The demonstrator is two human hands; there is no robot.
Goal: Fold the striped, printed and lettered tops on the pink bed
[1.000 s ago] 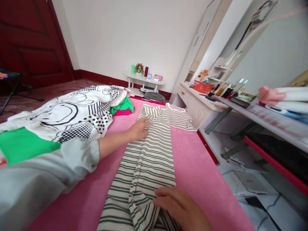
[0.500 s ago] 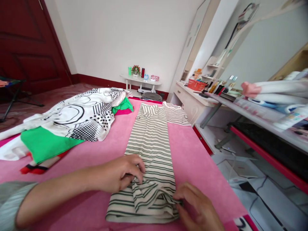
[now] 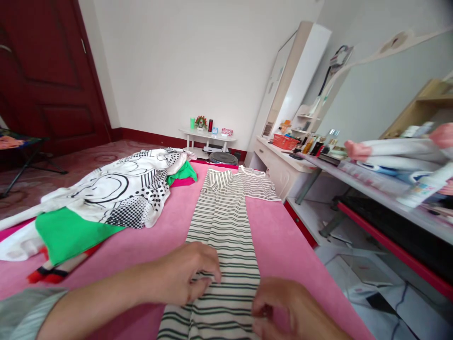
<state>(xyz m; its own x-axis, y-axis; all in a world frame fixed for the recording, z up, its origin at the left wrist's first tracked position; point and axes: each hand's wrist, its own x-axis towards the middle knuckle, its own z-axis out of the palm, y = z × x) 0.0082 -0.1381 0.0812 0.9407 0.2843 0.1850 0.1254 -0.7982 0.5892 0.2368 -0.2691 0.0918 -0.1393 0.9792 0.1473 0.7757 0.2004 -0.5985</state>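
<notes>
Near seven o'clock, the left hand (image 3: 198, 273) rests loose-gripped, thumb apart, on the striped garment (image 3: 228, 231); the right hand's (image 3: 285, 302) grip, at five, I can't tell. Uneven tugging could crease it.

Over there a potted plant (image 3: 201, 122) tops a low white table (image 3: 209, 136), an orange-red basket (image 3: 285, 142) the dressing table (image 3: 272, 152).

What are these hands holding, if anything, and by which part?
I can't tell for sure: the right hand is at the right edge of the long striped garment, perhaps pinching it; the left hand curls over its near part, with no clear grip visible.
</notes>
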